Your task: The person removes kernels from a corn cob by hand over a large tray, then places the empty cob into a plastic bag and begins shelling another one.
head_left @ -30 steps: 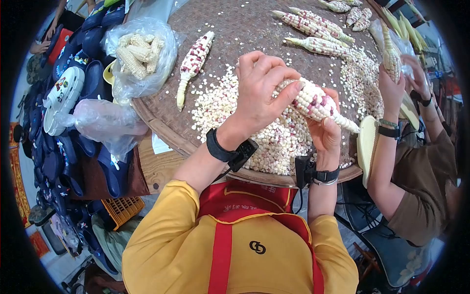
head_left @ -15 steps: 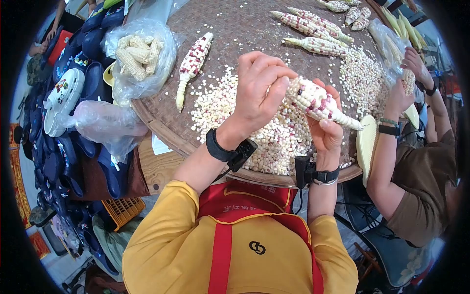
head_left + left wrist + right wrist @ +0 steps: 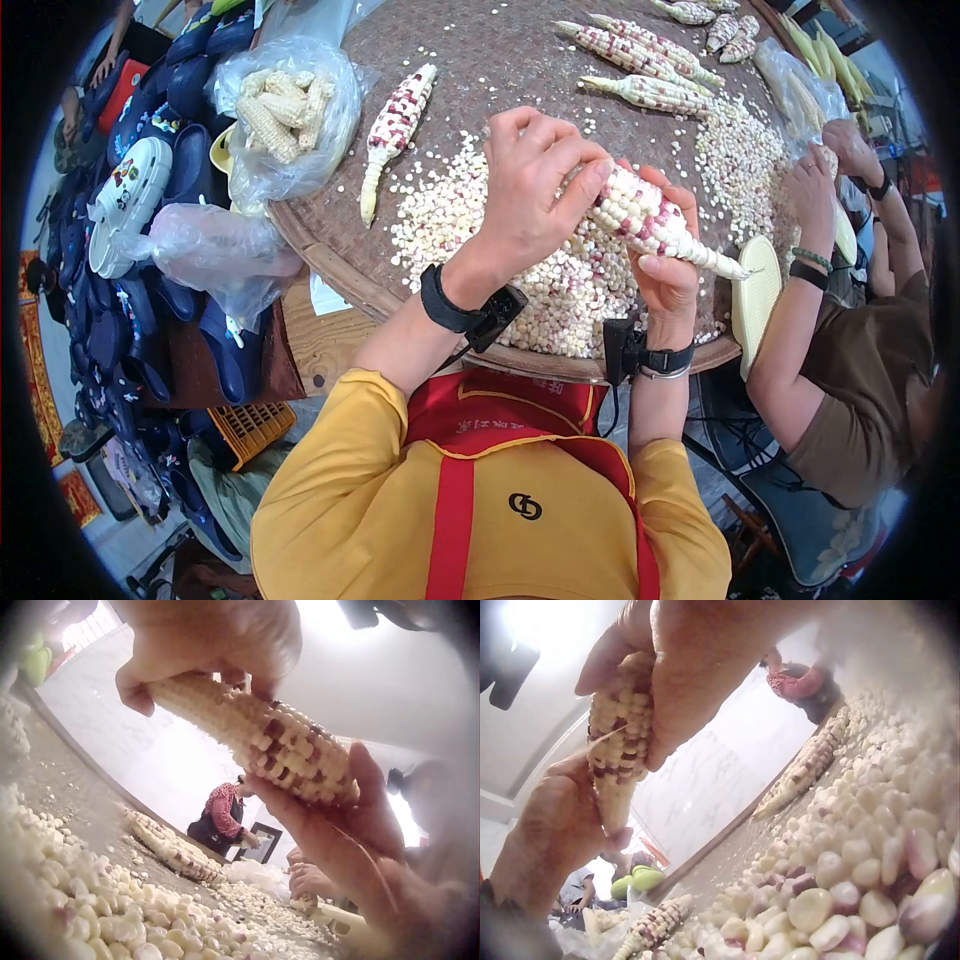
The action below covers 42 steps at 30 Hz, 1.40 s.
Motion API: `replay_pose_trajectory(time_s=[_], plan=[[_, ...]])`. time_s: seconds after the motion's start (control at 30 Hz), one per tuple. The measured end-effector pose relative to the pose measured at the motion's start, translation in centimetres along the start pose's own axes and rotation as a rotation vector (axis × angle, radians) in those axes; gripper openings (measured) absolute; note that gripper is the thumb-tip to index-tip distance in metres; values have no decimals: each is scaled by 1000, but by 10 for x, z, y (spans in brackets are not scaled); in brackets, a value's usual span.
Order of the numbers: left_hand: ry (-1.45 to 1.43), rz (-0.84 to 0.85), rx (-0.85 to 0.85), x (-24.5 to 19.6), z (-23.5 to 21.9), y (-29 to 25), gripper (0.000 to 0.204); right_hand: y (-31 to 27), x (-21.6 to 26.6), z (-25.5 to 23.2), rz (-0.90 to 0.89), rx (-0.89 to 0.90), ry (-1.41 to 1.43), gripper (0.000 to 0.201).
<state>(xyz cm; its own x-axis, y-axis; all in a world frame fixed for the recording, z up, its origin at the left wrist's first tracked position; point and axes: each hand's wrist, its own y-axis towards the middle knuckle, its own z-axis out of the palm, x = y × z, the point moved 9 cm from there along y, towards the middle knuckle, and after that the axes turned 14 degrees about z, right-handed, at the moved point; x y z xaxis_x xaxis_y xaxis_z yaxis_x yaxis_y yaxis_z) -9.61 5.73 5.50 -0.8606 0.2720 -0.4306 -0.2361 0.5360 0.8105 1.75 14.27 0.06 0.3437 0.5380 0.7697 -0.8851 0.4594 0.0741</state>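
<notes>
Both hands hold a corn cob [image 3: 645, 215] with white and purple kernels, raised over the loose kernels. My left hand [image 3: 540, 180] grips its upper end, the thumb lying along the kernels. In the left wrist view this end of the cob [image 3: 202, 712] shows pale and stripped, while kernels still cover the other part. My right hand [image 3: 670, 270] holds the cob from below and behind, fingers curled round it, with the tapering stalk end sticking out to the right. Below the hands lies a heap of loose kernels [image 3: 570, 300], mostly white with some purple.
A round woven tray [image 3: 480, 60] carries more cobs [image 3: 650, 65] at the back and one cob [image 3: 398, 125] to the left. A plastic bag [image 3: 240, 180] of bare cobs stands at its left rim. A cream sandal [image 3: 755, 300] is at right, near another person's hands [image 3: 815, 190].
The cob has turned a little in my hands, and its stalk end reaches slightly farther right. At the right, the other person's hands have come down from a raised cob and closer together.
</notes>
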Motion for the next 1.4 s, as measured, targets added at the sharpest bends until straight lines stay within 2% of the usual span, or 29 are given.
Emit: replay_pose_trajectory(time_s=[0.37, 0.47, 0.53, 0.63, 0.77, 0.97, 1.13, 1.3, 1.4], plan=[[-35, 18, -19, 0, -2, 1, 8, 0, 1, 7, -28, 62, -15, 62], [-55, 51, -38, -2, -4, 1, 9, -1, 4, 6, -33, -25, 21, 63], [-65, 71, -45, -4, -6, 3, 9, -1, -11, -8, 140, -80, 215, 66], [-4, 122, -35, -13, -8, 6, 9, -2, -18, -20, 207, -121, 91, 70], [38, 75, -50, -12, -7, 4, 6, -3, -11, -15, 165, -136, 20, 60], [80, 74, -41, -11, -7, 3, 7, -1, -4, -8, 91, -95, -49, 62], [65, 89, -59, -8, -8, 3, 7, -1, -6, -10, 115, -134, 19, 60], [4, 147, 23, -21, -7, 9, 13, -2, -3, -18, 93, -180, 108, 58], [-68, 110, -1, -18, -10, 7, 14, -2, 0, -15, 75, -175, 137, 58]])
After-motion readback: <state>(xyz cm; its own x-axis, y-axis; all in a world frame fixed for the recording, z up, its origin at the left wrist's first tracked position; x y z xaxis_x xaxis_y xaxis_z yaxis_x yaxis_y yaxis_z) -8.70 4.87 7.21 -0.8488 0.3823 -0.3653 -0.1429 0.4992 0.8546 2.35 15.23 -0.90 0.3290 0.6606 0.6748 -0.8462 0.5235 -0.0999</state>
